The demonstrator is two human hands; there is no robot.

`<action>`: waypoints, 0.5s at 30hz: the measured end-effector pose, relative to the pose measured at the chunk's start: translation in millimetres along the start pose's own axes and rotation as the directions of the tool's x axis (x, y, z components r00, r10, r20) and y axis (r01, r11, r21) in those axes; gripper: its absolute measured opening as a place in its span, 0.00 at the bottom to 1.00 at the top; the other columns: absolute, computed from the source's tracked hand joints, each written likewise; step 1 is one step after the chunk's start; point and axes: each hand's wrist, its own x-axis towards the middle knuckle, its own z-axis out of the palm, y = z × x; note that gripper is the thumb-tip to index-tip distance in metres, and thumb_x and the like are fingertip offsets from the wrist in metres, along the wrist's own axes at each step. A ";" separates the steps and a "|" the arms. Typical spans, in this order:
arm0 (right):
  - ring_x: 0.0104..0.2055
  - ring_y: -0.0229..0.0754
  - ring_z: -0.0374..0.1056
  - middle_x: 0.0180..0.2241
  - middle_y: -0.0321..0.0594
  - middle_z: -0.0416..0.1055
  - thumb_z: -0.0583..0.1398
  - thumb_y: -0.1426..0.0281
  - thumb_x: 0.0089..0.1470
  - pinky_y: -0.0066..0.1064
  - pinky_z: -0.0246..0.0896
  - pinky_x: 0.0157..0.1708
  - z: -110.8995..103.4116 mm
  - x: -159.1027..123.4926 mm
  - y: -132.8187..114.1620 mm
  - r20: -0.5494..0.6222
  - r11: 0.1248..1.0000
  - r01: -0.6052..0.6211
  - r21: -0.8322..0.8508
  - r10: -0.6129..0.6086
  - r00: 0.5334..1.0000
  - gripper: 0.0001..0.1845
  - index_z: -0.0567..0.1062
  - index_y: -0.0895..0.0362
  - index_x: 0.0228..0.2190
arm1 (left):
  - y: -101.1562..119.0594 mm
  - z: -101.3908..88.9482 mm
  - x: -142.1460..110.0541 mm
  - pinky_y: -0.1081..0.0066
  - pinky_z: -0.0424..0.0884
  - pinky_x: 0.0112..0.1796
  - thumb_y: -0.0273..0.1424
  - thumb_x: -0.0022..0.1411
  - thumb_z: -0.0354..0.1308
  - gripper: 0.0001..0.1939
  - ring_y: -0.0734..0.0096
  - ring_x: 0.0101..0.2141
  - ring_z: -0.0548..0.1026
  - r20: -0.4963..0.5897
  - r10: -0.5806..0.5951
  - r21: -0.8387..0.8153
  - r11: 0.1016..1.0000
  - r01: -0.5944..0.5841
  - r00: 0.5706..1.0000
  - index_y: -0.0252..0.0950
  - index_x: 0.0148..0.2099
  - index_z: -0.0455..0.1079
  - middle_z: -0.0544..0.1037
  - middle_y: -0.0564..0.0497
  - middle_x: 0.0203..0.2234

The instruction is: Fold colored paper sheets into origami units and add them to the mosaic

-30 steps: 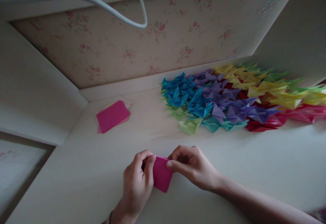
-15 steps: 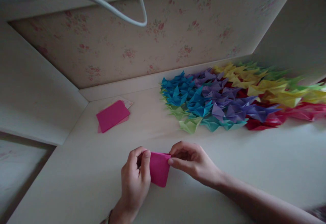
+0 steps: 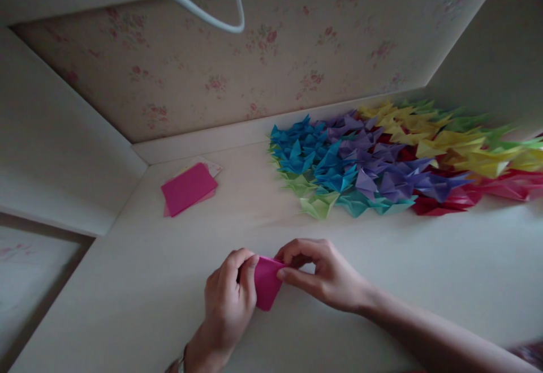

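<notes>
A magenta sheet of folded origami paper point(image 3: 267, 283) is held between my two hands, just above the white table point(image 3: 139, 305). My left hand point(image 3: 231, 291) pinches its left edge, thumb in front and fingers curled behind. At the upper right corner, my right hand point(image 3: 322, 274) grips the paper between thumb and index finger. The back of the sheet and the fingertips behind it are hidden. Farther back on the left lies a stack of magenta paper sheets point(image 3: 189, 189), with paler sheets showing under it.
Many folded paper cranes point(image 3: 369, 163) in blue, purple, green, yellow and red cover the back right of the table. A white cable point(image 3: 182, 0) hangs in front of the floral wall point(image 3: 216, 84). A white panel point(image 3: 63, 135) stands at the left.
Both hands have drawn slightly closer together, the left one shifting a little to the right. The paper shows narrower and more tilted between them. The view has shifted slightly.
</notes>
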 end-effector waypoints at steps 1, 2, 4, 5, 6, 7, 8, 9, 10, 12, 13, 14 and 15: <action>0.33 0.41 0.74 0.33 0.42 0.79 0.65 0.65 0.57 0.30 0.69 0.35 -0.3 0.3 0.3 -0.017 0.999 0.016 -0.033 -0.016 1.000 0.09 0.79 0.59 0.31 | 0.0 0.0 0.3 0.77 0.76 0.27 0.32 0.71 0.53 0.06 0.70 0.23 0.81 0.006 0.011 -0.006 1.000 -0.010 1.000 0.36 0.41 0.69 0.82 0.50 0.25; 0.32 0.41 0.74 0.31 0.41 0.79 0.66 0.65 0.56 0.30 0.69 0.35 -0.7 0.7 0.5 -0.032 0.998 0.022 -0.056 -0.024 0.999 0.09 0.79 0.59 0.31 | 0.0 0.0 0.5 0.77 0.76 0.28 0.31 0.72 0.53 0.06 0.70 0.23 0.81 0.013 0.016 -0.012 1.000 -0.016 1.000 0.36 0.41 0.69 0.82 0.50 0.25; 0.30 0.41 0.74 0.28 0.41 0.80 0.67 0.64 0.55 0.29 0.67 0.32 -1.8 1.4 0.9 -0.060 0.998 0.008 -0.066 -0.012 0.998 0.10 0.80 0.59 0.29 | 0.0 -0.1 0.7 0.77 0.76 0.28 0.31 0.72 0.53 0.06 0.70 0.24 0.82 0.020 0.004 -0.019 1.000 -0.004 1.000 0.36 0.42 0.69 0.82 0.50 0.26; 0.29 0.40 0.73 0.27 0.41 0.79 0.67 0.63 0.55 0.29 0.66 0.31 -2.2 1.7 1.2 -0.068 0.999 -0.005 -0.054 0.001 0.998 0.11 0.80 0.59 0.29 | 0.1 -0.1 0.7 0.78 0.75 0.28 0.31 0.72 0.53 0.06 0.71 0.24 0.82 0.020 -0.007 -0.020 1.000 0.007 1.000 0.35 0.42 0.69 0.82 0.50 0.26; 0.28 0.40 0.72 0.26 0.40 0.79 0.67 0.62 0.54 0.28 0.65 0.29 -2.4 1.8 1.7 -0.072 0.999 -0.019 -0.034 0.017 0.997 0.12 0.81 0.59 0.28 | 0.2 -0.1 0.7 0.78 0.75 0.28 0.32 0.72 0.53 0.07 0.71 0.24 0.82 0.019 -0.020 -0.020 1.000 0.020 1.000 0.35 0.42 0.69 0.82 0.49 0.26; 0.27 0.39 0.71 0.26 0.40 0.79 0.68 0.62 0.53 0.28 0.64 0.27 -2.3 1.8 2.3 -0.075 0.999 -0.036 -0.007 0.035 0.997 0.13 0.81 0.59 0.28 | 0.4 -0.1 0.7 0.78 0.75 0.28 0.32 0.72 0.53 0.07 0.71 0.25 0.82 0.019 -0.035 -0.017 0.999 0.035 0.999 0.35 0.42 0.69 0.82 0.49 0.26; 0.27 0.39 0.70 0.25 0.40 0.78 0.68 0.61 0.53 0.28 0.63 0.27 -1.7 1.7 3.0 -0.078 0.998 -0.049 0.025 0.051 0.996 0.13 0.80 0.59 0.28 | 0.7 -0.1 0.7 0.78 0.75 0.28 0.33 0.72 0.53 0.07 0.71 0.25 0.82 0.019 -0.050 -0.016 0.999 0.050 0.999 0.35 0.42 0.69 0.82 0.49 0.26; 0.27 0.38 0.70 0.25 0.39 0.78 0.68 0.61 0.53 0.28 0.62 0.27 -0.6 1.7 3.8 -0.084 0.996 -0.059 0.072 0.065 0.994 0.14 0.80 0.59 0.27 | 0.9 -0.1 0.7 0.78 0.75 0.28 0.33 0.72 0.53 0.08 0.71 0.25 0.81 0.021 -0.064 -0.017 0.998 0.065 0.998 0.35 0.41 0.69 0.82 0.49 0.26; 0.27 0.38 0.70 0.24 0.38 0.77 0.68 0.60 0.52 0.27 0.63 0.27 0.7 1.7 4.6 -0.090 0.989 -0.069 0.134 0.081 0.993 0.14 0.78 0.59 0.27 | 1.2 0.0 0.7 0.78 0.75 0.27 0.33 0.72 0.52 0.08 0.71 0.25 0.81 0.026 -0.077 -0.017 0.997 0.078 0.997 0.35 0.41 0.69 0.82 0.49 0.26; 0.27 0.38 0.71 0.23 0.36 0.76 0.70 0.60 0.50 0.28 0.64 0.28 3.8 2.3 5.7 -0.099 0.954 -0.098 0.284 0.131 0.986 0.15 0.75 0.58 0.30 | 1.5 0.0 0.5 0.78 0.74 0.27 0.33 0.71 0.52 0.07 0.71 0.24 0.81 0.036 -0.099 -0.023 0.995 0.100 0.994 0.35 0.41 0.69 0.82 0.50 0.26; 0.26 0.38 0.71 0.23 0.35 0.76 0.70 0.60 0.49 0.27 0.65 0.28 5.2 2.9 5.8 -0.100 0.931 -0.114 0.347 0.157 0.982 0.16 0.73 0.57 0.31 | 1.5 0.1 0.4 0.78 0.74 0.27 0.32 0.71 0.52 0.07 0.71 0.24 0.81 0.040 -0.106 -0.029 0.994 0.108 0.993 0.36 0.41 0.69 0.82 0.50 0.26; 0.26 0.37 0.71 0.22 0.34 0.76 0.71 0.60 0.48 0.27 0.65 0.27 6.2 3.6 5.5 -0.099 0.912 -0.128 0.391 0.180 0.979 0.18 0.72 0.57 0.32 | 1.3 0.1 0.2 0.78 0.74 0.27 0.32 0.71 0.53 0.07 0.71 0.24 0.81 0.041 -0.112 -0.035 0.993 0.113 0.993 0.36 0.41 0.69 0.82 0.51 0.26; 0.26 0.37 0.71 0.22 0.34 0.76 0.72 0.61 0.46 0.27 0.65 0.27 6.8 4.4 4.9 -0.100 0.904 -0.137 0.406 0.193 0.976 0.18 0.72 0.57 0.31 | 1.2 0.2 0.0 0.78 0.74 0.27 0.32 0.71 0.53 0.06 0.71 0.24 0.81 0.040 -0.118 -0.040 0.992 0.120 0.992 0.36 0.41 0.69 0.82 0.51 0.26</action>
